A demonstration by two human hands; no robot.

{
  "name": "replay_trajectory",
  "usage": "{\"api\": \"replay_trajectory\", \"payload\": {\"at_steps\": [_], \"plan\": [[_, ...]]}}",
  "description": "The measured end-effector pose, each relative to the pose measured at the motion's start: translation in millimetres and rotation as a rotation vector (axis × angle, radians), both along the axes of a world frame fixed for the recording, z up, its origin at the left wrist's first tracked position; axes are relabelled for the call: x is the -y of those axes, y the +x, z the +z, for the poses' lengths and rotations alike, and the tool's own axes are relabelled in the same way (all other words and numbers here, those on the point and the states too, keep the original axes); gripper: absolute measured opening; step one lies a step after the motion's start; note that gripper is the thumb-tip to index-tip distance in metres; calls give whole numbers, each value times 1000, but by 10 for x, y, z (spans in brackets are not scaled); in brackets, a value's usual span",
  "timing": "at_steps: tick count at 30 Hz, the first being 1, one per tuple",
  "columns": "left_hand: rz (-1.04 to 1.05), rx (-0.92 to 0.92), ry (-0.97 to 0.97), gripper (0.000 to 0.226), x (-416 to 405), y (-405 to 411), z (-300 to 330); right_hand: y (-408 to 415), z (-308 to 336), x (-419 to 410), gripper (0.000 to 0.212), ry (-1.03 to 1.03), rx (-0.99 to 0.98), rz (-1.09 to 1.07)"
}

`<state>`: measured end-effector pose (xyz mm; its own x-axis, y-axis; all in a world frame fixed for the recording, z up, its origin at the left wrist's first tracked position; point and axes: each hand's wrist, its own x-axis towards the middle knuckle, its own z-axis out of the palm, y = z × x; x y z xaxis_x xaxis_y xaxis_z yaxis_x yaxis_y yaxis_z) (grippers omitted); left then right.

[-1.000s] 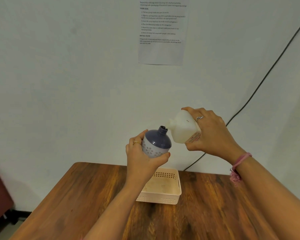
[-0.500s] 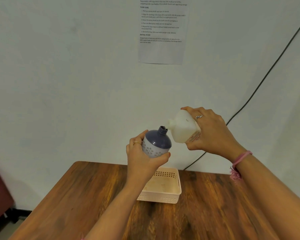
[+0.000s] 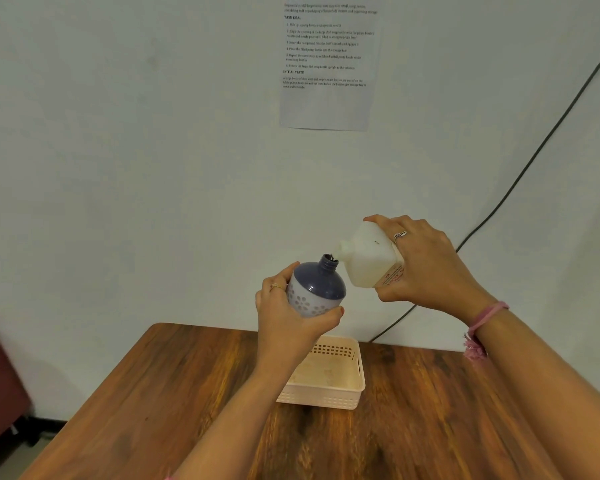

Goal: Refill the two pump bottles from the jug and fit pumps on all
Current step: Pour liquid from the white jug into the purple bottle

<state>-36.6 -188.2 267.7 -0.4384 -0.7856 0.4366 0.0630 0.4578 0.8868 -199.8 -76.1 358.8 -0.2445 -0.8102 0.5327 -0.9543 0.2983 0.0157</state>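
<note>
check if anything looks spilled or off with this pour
Nothing stands out. The left hand holds the pump bottle tilted, the right hand tips the jug so its spout meets the neck, above the basket. No spill shows on the table.

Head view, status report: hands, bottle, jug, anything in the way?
Left hand grips bottle, no pump. Right hand holds jug tipped, spout at bottle mouth. Nothing in the way.

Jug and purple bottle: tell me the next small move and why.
Probably keep the tilt and hold both steady. The right hand holds the white jug tipped, its spout right at the open neck of the purple bottle, which the left hand grips in the air above the basket. No pump is fitted yet, and the fill level is hidden.
</note>
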Motion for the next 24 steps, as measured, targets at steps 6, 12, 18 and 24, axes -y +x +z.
{"api": "replay_trajectory", "payload": {"at_steps": [6, 12, 18, 24], "plan": [[2, 0, 6, 89, 9, -8, 6, -11, 14, 19, 99, 8, -2, 2], [7, 9, 12, 87, -2, -2, -3, -25, 9, 23, 100, 10, -7, 3], [8, 18, 15, 86, -8, -7, -1, -28, 18, 16, 100, 14, -22, 2], [19, 28, 12, 86, -26, -16, 4, -34, 21, 11, 100, 23, -32, -1]]}}
